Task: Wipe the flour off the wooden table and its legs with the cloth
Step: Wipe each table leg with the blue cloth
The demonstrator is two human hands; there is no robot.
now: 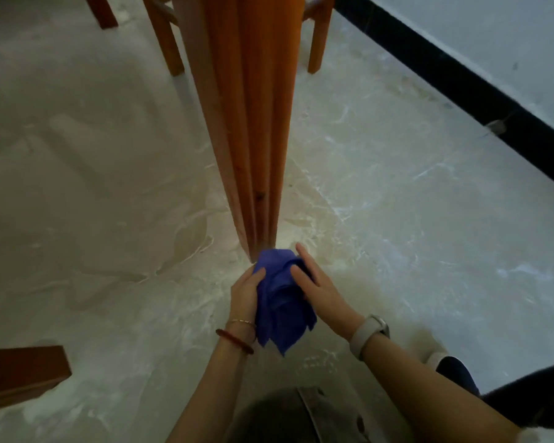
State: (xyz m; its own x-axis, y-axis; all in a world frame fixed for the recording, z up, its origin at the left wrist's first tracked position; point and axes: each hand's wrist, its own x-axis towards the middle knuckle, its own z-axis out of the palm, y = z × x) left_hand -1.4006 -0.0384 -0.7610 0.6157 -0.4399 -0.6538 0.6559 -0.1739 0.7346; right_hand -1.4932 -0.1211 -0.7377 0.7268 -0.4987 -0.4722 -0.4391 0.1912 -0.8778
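Note:
An orange-brown wooden table leg with grooved faces runs from the top of the head view down to the floor at the centre. A crumpled blue cloth is bunched at the foot of that leg. My left hand grips the cloth from the left, with bracelets on the wrist. My right hand presses on the cloth from the right with fingers spread, a watch on its wrist. Flour lies white on the floor around the foot of the leg.
Other wooden legs stand at the back left and back right. A dark wooden piece lies low on the left. A black skirting strip runs along the pale wall on the right. The smeared, floury floor spreads all around.

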